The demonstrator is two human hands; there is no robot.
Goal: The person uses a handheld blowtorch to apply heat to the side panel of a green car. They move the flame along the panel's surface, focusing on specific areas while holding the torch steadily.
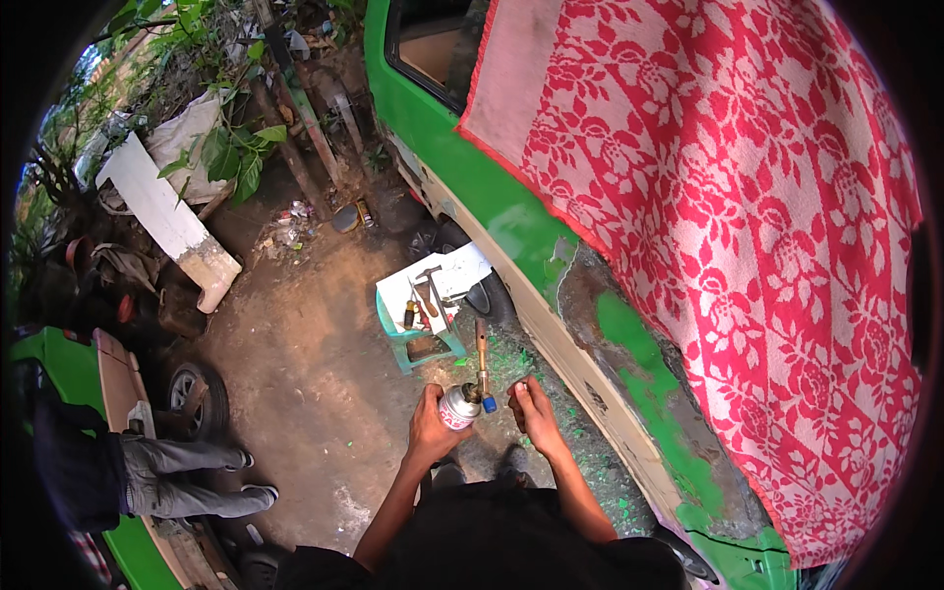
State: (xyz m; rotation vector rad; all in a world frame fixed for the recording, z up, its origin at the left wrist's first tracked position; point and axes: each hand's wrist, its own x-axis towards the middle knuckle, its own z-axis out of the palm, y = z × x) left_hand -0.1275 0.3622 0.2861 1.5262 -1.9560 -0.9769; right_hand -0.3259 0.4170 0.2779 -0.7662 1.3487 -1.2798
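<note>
My left hand (426,433) is wrapped round a gas torch, gripping its silvery canister (457,409). The metal burner tube (482,346) points away from me, and a blue knob (489,404) sits at its base. No flame shows at the nozzle. Just right of the knob, apart from it, my right hand (532,413) is closed with thumb against fingers; whatever it may hold is too small to make out. Beyond the torch stands a turquoise stool (456,344) with a white sheet (460,267) on top. On it lie a hammer (429,273) and a screwdriver with a yellow-and-black handle (409,315).
Along my right runs a green vehicle body (521,197) with scraped paint, partly covered by a red-and-white flowered cloth (718,216). At left, another person (187,472) stands by a second green vehicle and a wheel (197,398). A white panel (162,206) leans near plants.
</note>
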